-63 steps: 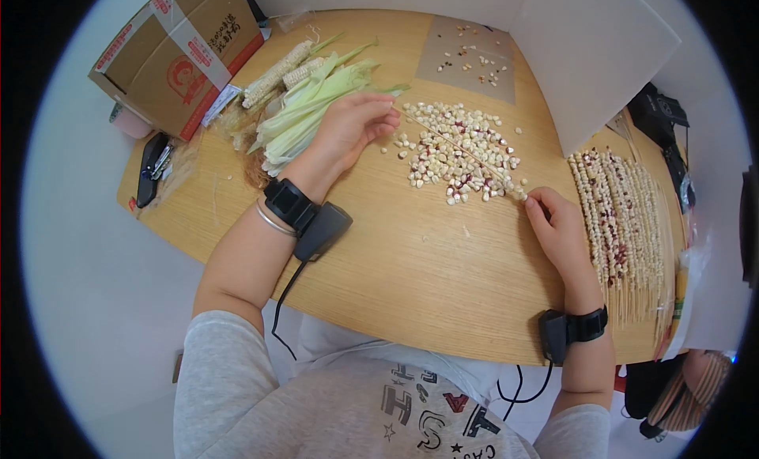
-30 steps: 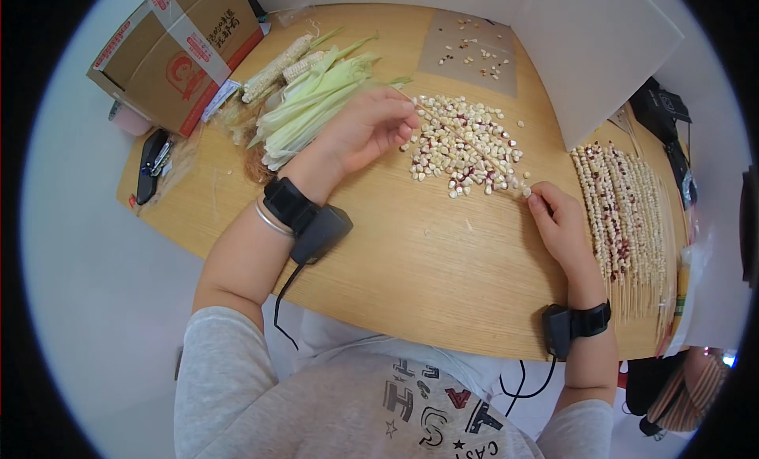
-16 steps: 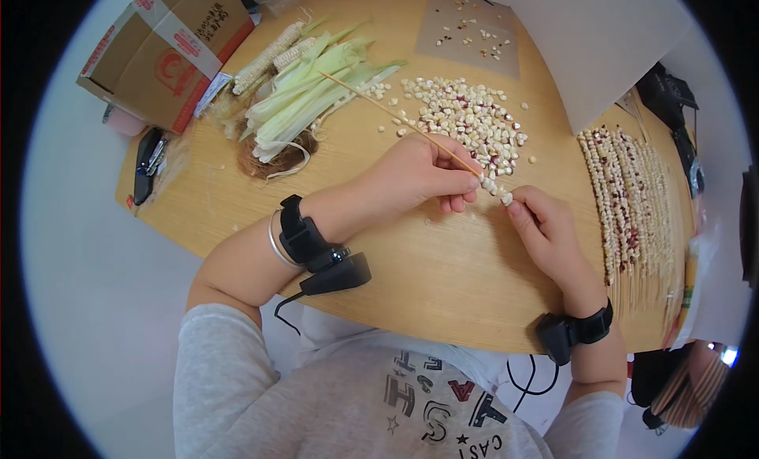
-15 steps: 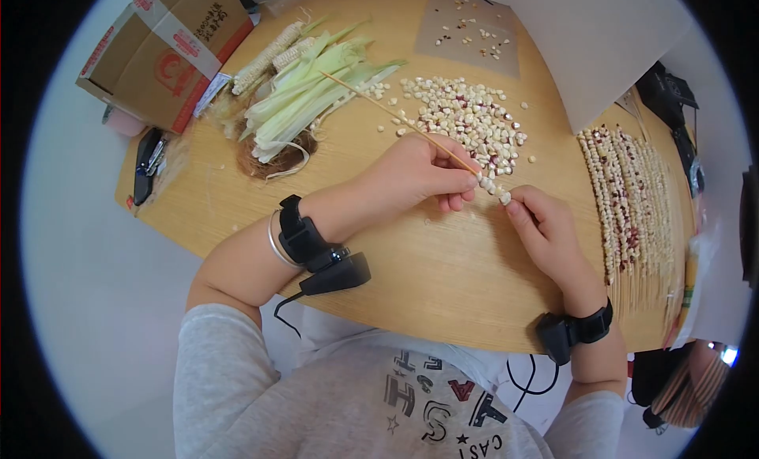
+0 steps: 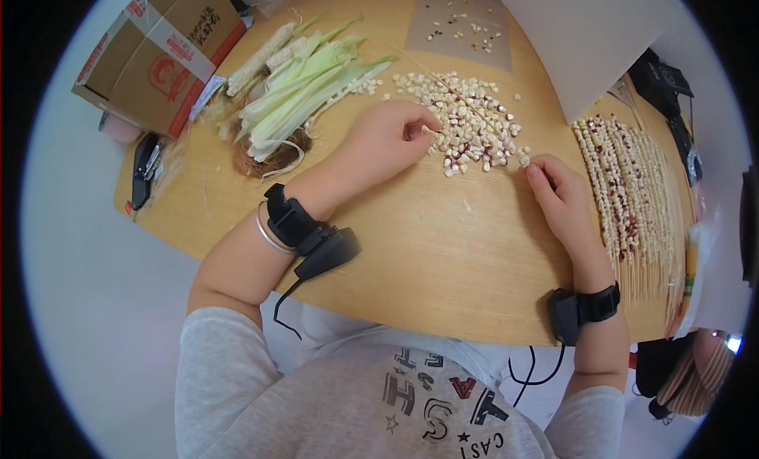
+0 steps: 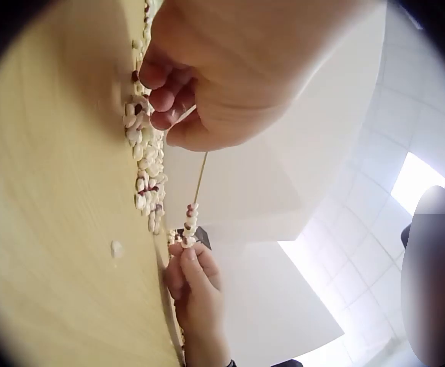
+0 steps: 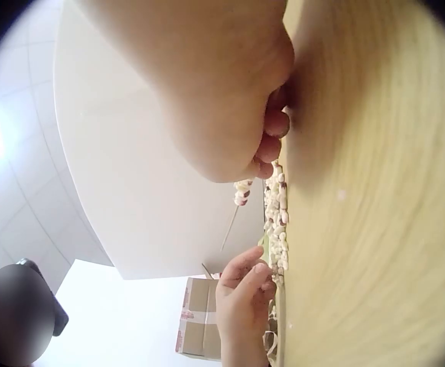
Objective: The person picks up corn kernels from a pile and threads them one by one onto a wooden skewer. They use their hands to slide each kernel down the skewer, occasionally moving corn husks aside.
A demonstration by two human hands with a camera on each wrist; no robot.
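Observation:
My right hand (image 5: pixel 560 194) pinches the lower end of a thin wooden skewer (image 6: pixel 200 177) at the right of the pile. A few threaded corn kernels (image 6: pixel 191 219) sit on it just above the fingertips, and its bare end points away to the upper left over the pile. My left hand (image 5: pixel 395 135) is at the left edge of the pile of loose white and dark red corn kernels (image 5: pixel 474 147), off the skewer. Its thumb and fingers are curled together with a small pale kernel (image 6: pixel 182 115) showing between them, partly hidden.
Rows of filled kernel skewers (image 5: pixel 624 190) lie on the right. Green corn husks (image 5: pixel 296 95) and stripped cobs (image 5: pixel 261 57) lie at the back left, by a cardboard box (image 5: pixel 166 64). A stapler (image 5: pixel 145 170) is at the left edge; a white panel (image 5: pixel 617 52) stands behind.
My left hand went from the skewer's far end down to the threaded kernels, then back left to the loose pile. My right hand kept the skewer and moved slightly up and right.

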